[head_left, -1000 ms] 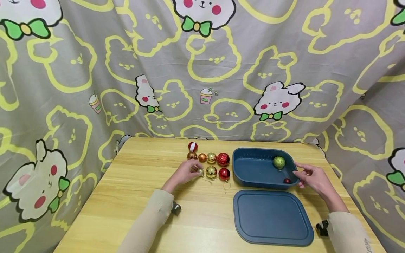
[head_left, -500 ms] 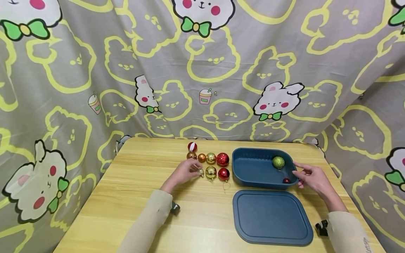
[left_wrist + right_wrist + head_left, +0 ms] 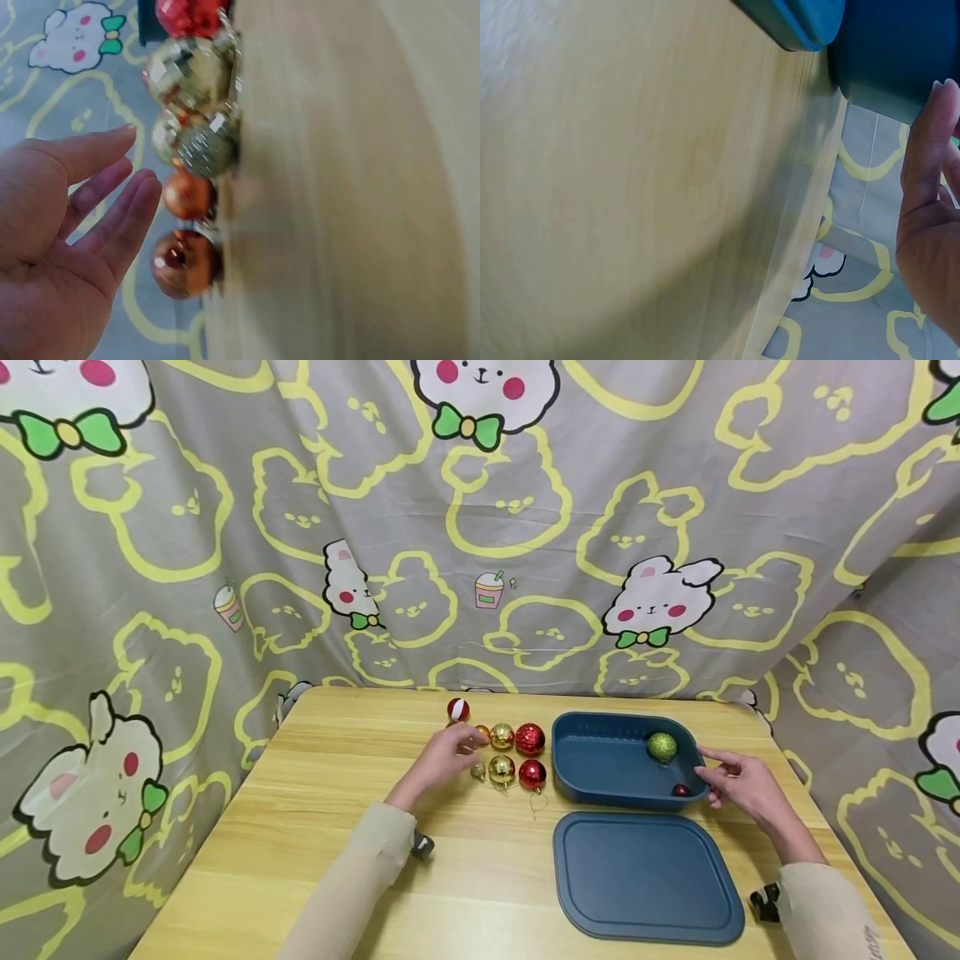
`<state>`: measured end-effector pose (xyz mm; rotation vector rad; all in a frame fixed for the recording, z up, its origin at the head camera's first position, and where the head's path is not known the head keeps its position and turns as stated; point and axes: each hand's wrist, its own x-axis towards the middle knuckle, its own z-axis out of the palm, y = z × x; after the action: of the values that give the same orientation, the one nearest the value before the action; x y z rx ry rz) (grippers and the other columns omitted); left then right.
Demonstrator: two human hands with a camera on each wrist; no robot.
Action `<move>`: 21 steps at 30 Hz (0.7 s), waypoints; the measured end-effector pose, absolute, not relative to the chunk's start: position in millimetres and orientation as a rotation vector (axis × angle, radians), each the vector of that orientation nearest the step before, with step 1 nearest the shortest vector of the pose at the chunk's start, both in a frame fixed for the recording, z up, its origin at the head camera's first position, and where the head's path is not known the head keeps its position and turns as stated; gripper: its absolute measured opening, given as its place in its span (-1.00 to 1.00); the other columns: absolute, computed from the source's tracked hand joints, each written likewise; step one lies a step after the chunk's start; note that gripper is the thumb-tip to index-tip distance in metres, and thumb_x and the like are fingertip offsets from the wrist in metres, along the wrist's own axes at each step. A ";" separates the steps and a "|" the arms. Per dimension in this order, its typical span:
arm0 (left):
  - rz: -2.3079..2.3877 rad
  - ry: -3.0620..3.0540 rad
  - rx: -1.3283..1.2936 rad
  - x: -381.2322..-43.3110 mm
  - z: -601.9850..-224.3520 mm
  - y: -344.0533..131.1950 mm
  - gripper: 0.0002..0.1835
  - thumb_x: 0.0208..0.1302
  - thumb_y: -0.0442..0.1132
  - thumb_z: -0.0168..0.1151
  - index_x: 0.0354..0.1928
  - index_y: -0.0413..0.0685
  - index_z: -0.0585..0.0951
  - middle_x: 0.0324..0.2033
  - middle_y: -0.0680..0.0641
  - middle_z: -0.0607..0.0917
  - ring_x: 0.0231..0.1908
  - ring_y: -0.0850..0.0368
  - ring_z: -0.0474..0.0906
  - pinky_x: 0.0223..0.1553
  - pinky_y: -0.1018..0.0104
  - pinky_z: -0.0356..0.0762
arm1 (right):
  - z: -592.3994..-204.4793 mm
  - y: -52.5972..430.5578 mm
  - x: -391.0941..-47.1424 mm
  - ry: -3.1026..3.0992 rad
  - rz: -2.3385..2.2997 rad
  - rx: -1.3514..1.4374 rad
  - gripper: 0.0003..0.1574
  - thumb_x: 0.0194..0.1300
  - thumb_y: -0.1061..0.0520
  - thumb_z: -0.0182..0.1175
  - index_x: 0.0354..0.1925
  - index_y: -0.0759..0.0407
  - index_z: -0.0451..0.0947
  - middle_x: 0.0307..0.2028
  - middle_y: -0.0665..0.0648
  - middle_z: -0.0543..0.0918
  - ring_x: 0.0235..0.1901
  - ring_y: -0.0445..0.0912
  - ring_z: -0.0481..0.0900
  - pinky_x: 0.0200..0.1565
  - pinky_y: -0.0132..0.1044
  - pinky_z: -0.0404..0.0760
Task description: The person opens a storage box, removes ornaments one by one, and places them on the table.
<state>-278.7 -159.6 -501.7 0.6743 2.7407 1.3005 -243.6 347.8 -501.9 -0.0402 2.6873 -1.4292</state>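
Note:
My left hand [image 3: 447, 753] hovers over the left end of the Christmas baubles, fingers apart and nothing between them. In the left wrist view, its thumb and fingers stand beside a small glittery bauble [image 3: 206, 150], an orange bauble [image 3: 189, 193] and a copper bauble [image 3: 185, 264]. The glittery one lies on the table by a shiny gold bauble [image 3: 502, 770] and a red bauble [image 3: 532, 773]. My right hand [image 3: 738, 781] holds the right rim of a dark blue box [image 3: 600, 795]. Inside the box are a green glitter bauble [image 3: 662, 747] and a small dark red one [image 3: 680, 791].
A blue lid [image 3: 648, 877] lies flat in front of the box. Behind sit a second gold bauble [image 3: 502, 736], a glittery red bauble [image 3: 529, 738] and a red-and-white one [image 3: 458, 710]. A patterned curtain [image 3: 525, 543] hangs past the wooden table's [image 3: 300, 793] back edge.
My left hand has let go of the small glittery bauble and moved up and slightly back, towards the orange and copper baubles. The right hand stays at the box rim.

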 end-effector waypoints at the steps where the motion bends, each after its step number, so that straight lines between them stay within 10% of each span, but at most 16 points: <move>1: 1.311 2.736 0.691 -279.0 -499.2 -155.9 -0.68 0.33 -0.42 0.37 0.12 -0.28 0.66 0.06 -0.24 0.70 0.06 -0.17 0.68 0.17 0.00 0.66 | -501.8 347.7 -243.4 2.687 -1.431 -0.039 -0.27 0.54 0.07 0.22 0.49 0.37 0.30 -0.47 0.16 0.66 -0.56 -0.09 0.68 -0.42 -0.19 0.77; 21: 1.202 2.650 0.986 -286.1 -461.0 -33.9 -0.61 0.48 -0.24 0.28 0.30 0.05 0.60 0.20 -0.04 0.65 0.11 0.08 0.65 0.12 0.39 0.63 | -504.0 348.5 -243.1 2.674 -1.432 -0.036 -0.24 0.54 0.02 0.22 0.51 0.34 0.28 -0.45 0.17 0.67 -0.55 -0.09 0.68 -0.41 -0.18 0.77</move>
<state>-286.1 -33.9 -461.0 0.9855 2.6497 1.2023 -243.1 348.5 -504.0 -0.0355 2.6743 -1.4322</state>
